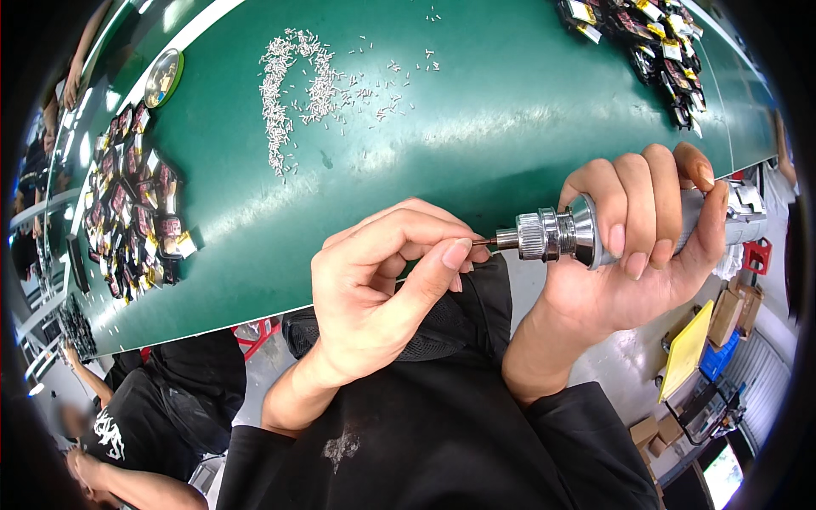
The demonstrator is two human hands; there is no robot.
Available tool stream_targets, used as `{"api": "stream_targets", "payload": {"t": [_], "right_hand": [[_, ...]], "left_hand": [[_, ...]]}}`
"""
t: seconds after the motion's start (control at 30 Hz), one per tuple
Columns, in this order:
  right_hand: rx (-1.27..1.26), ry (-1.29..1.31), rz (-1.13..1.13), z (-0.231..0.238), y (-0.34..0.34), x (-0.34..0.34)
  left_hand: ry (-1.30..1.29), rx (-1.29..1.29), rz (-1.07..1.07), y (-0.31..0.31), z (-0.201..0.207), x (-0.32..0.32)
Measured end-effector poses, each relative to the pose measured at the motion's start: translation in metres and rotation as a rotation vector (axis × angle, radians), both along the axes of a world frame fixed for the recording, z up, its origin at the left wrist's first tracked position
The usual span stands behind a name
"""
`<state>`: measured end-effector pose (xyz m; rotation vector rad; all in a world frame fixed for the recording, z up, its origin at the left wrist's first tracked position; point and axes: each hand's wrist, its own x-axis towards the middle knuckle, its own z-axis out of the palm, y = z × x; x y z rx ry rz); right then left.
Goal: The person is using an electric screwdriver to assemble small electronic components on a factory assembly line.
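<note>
My right hand (633, 217) is wrapped round the silver body of an electric screwdriver (557, 235), which lies sideways in the air over the table's near edge. A thin dark bit (485, 242) sticks out of its chuck toward the left. My left hand (387, 280) pinches the tip of that bit between thumb and index finger. Whether a small piece sits at the tip is hidden by the fingertips. Farther off on the green table (484, 76) lies a scattered heap of tiny silvery-white rod-shaped pieces (321, 89).
A pile of small black electronic units with silver and yellow parts (136, 204) covers the table's left side. A similar pile (671, 51) lies at the far right. Near the left pile stands a round dish (163, 78). A co-worker in black (170, 408) is at my left.
</note>
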<state>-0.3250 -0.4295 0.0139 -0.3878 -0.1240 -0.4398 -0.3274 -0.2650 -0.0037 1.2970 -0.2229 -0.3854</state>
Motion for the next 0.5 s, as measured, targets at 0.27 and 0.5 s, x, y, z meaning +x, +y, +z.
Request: {"api": "stream_targets", "payload": {"t": [0.27, 0.5], "right_hand": [[0.134, 0.084, -0.091, 0.003, 0.000, 0.003], [0.141, 0.214, -0.186, -0.020, -0.009, 0.002]], "left_hand": [[-0.340, 0.234, -0.052, 0.013, 0.020, 0.023], [-0.573, 0.757, 0.254, 0.064, 0.043, 0.105]]}}
